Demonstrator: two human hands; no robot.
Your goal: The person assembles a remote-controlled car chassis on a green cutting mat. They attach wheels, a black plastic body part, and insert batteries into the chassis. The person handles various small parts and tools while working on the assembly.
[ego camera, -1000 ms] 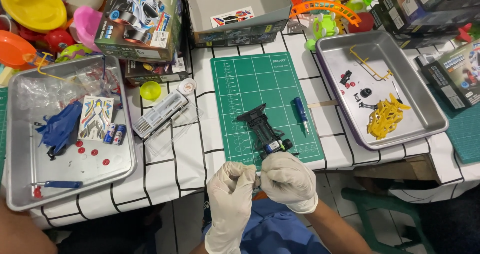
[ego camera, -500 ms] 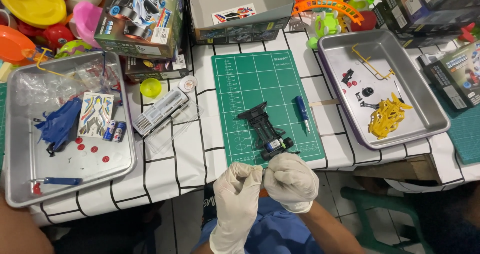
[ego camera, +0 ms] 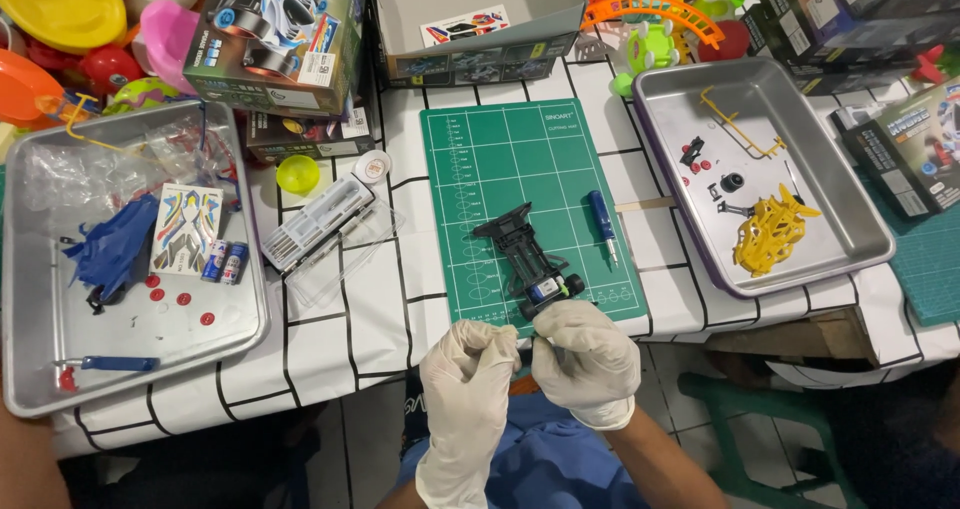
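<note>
Both my hands wear white gloves and meet at the table's near edge. My left hand [ego camera: 468,377] has its fingers curled toward my right hand [ego camera: 585,357], pinching something too small to make out between them. Just beyond my right hand a black toy car chassis [ego camera: 527,259] lies on the green cutting mat [ego camera: 520,159], its near end with a green roller close to my fingers. A blue-handled screwdriver [ego camera: 602,221] lies on the mat to the right of the chassis.
A metal tray [ego camera: 850,209] at right holds a yellow parts frame [ego camera: 768,231] and small black pieces. The left tray [ego camera: 40,369] holds a blue plastic bag, sticker sheet, two batteries, red parts. A clear bit case [ego camera: 318,224], toy boxes and colourful toys crowd the back.
My two hands have shifted slightly to the right and stayed together at the mat's near edge. The chassis and screwdriver have not moved.
</note>
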